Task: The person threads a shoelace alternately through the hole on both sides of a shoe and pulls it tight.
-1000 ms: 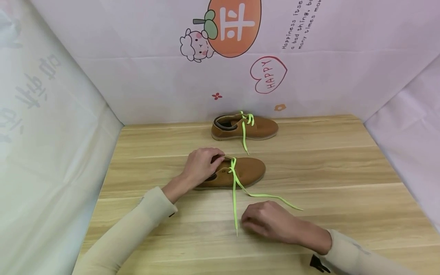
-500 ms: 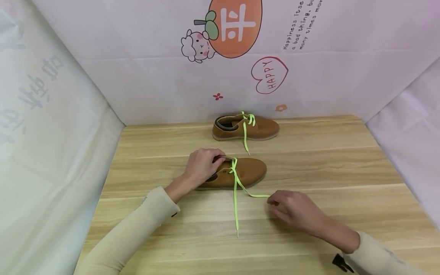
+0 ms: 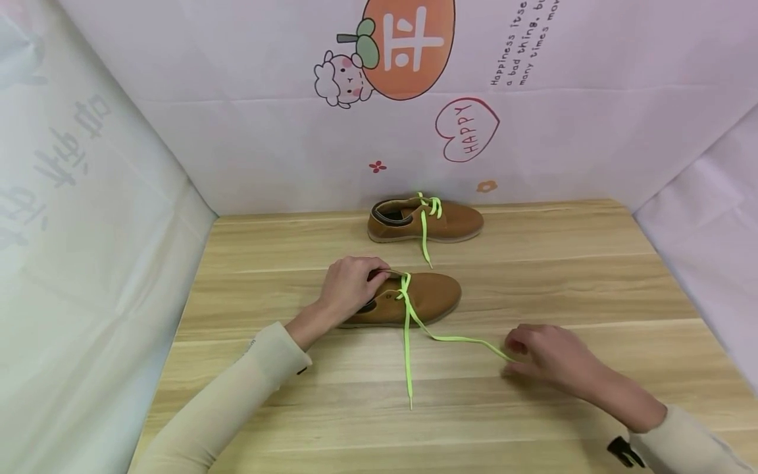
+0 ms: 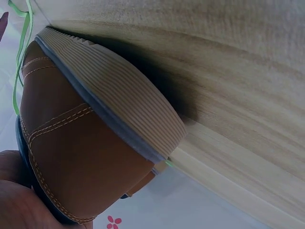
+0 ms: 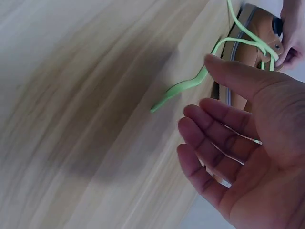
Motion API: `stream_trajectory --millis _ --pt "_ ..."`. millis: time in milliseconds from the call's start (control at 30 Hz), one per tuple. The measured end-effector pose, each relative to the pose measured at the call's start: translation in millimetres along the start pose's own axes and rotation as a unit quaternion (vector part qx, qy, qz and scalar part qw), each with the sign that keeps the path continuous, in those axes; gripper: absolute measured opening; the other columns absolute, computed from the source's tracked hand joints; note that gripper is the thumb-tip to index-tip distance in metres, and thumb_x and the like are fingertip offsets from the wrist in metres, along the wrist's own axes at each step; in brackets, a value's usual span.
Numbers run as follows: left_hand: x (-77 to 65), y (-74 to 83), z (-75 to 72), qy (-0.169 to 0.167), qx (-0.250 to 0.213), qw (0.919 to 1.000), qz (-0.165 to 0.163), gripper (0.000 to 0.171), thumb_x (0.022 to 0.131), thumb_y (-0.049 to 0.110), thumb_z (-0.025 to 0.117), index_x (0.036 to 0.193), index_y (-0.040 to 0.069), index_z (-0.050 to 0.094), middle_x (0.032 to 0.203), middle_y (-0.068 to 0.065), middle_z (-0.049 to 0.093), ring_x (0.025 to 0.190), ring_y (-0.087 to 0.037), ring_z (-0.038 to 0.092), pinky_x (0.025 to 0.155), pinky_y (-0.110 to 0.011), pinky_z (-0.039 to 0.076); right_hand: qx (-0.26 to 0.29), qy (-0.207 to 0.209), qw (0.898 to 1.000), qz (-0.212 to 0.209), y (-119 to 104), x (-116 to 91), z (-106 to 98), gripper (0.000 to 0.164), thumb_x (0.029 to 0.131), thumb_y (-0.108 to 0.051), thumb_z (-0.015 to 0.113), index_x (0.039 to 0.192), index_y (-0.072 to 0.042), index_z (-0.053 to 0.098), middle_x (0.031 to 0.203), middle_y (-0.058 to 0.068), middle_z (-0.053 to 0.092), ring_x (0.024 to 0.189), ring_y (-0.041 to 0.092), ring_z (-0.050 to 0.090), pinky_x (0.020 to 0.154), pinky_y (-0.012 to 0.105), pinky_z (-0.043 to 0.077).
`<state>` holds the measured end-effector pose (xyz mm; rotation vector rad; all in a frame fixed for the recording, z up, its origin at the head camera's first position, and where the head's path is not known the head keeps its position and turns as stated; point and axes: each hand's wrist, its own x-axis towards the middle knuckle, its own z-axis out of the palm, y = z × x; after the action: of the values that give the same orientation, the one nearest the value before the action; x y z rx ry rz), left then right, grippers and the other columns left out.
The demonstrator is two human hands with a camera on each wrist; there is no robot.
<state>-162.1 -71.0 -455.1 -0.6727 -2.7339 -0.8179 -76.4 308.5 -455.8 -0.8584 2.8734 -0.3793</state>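
A brown shoe (image 3: 435, 295) with neon-green laces (image 3: 407, 355) sits in the middle of the wooden table. My left hand (image 3: 348, 283) pinches its upper edge near the tongue; the heel (image 4: 86, 152) fills much of the left wrist view. One lace end runs straight toward me, the other trails off to the right. Beside that second end is my right hand (image 3: 553, 355), just above the tabletop. In the right wrist view the fingers are loosely bent and apart, and the green lace end (image 5: 183, 86) lies past the thumb, not between the fingers.
Behind, against the printed white backdrop (image 3: 284, 151), stands a second brown shoe (image 3: 456, 222), also with green laces. White cloth sides (image 3: 106, 217) border the wooden table (image 3: 284, 243) left and right.
My right hand has moved to the right along the trailing lace, from beside the straight lace end to the far end of the other. The left hand keeps its place on the shoe.
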Motion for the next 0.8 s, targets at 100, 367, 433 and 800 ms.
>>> stream_trajectory --millis 100,367,433,800 --pt "-0.4 0.9 0.3 -0.001 0.000 1.0000 -0.004 0.008 0.099 0.020 0.078 0.103 0.017 0.084 0.099 0.003 0.082 0.081 -0.015 0.077 0.065 -0.036 0.060 0.006 -0.021 1.000 0.005 7 -5 2 0.033 0.074 -0.038 0.096 0.089 -0.024 0.072 0.080 -0.019 0.061 0.071 -0.004 0.054 0.059 0.026 0.048" --pt "0.5 1.8 -0.3 -0.002 0.007 0.9999 -0.015 0.008 0.099 0.021 0.078 0.101 0.018 0.085 0.096 0.003 0.082 0.075 -0.015 0.075 0.061 -0.036 0.057 0.041 -0.033 0.999 -0.006 15 -9 11 0.029 0.077 -0.021 0.095 0.084 -0.028 0.067 0.078 -0.022 0.060 0.071 -0.005 0.054 0.059 0.023 0.047" --pt "0.3 1.4 0.1 -0.002 0.009 0.9999 -0.014 0.008 0.099 0.021 0.078 0.101 0.018 0.085 0.096 0.003 0.082 0.075 -0.015 0.075 0.061 -0.036 0.057 0.048 -0.029 0.998 -0.011 16 -9 14 0.029 0.078 -0.016 0.093 0.082 -0.027 0.066 0.078 -0.022 0.060 0.070 -0.005 0.053 0.058 0.023 0.047" --pt "0.2 0.9 0.8 0.001 0.003 0.9999 -0.014 0.008 0.099 0.022 0.078 0.101 0.017 0.085 0.096 0.003 0.082 0.070 -0.012 0.072 0.057 -0.032 0.053 0.042 -0.016 0.999 -0.006 18 -10 18 0.029 0.083 -0.009 0.088 0.080 -0.028 0.066 0.076 -0.022 0.057 0.069 -0.007 0.050 0.058 0.022 0.046"
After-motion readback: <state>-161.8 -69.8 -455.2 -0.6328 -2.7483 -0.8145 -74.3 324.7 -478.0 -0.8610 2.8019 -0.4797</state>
